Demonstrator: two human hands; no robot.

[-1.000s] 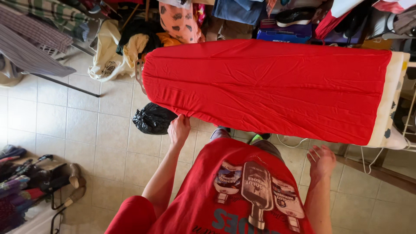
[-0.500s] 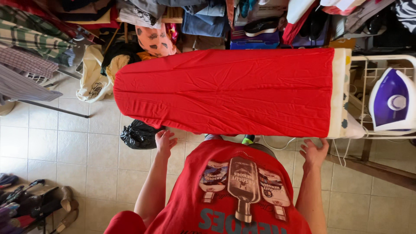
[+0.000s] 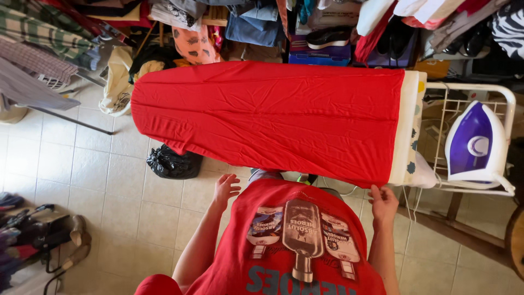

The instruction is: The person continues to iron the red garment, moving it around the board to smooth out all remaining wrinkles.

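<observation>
A red cloth (image 3: 273,117) lies spread flat over a long ironing board, whose white padded end (image 3: 408,128) shows at the right. My left hand (image 3: 225,189) hovers below the cloth's near edge with fingers apart, holding nothing. My right hand (image 3: 383,202) is raised at the cloth's near right corner, fingertips at or just under its hem; no grip shows. I wear a red printed shirt (image 3: 295,240), which fills the bottom of the view.
A purple and white iron (image 3: 474,145) rests on a white wire rack (image 3: 469,87) at the board's right end. A black bag (image 3: 173,163) lies on the tiled floor under the board. Piled clothes and shoes crowd the back; bags sit at the lower left.
The view has swung right, bringing the iron and rack into sight. My right hand has come up closer to the cloth's near right corner. The left hand stays open below the edge.
</observation>
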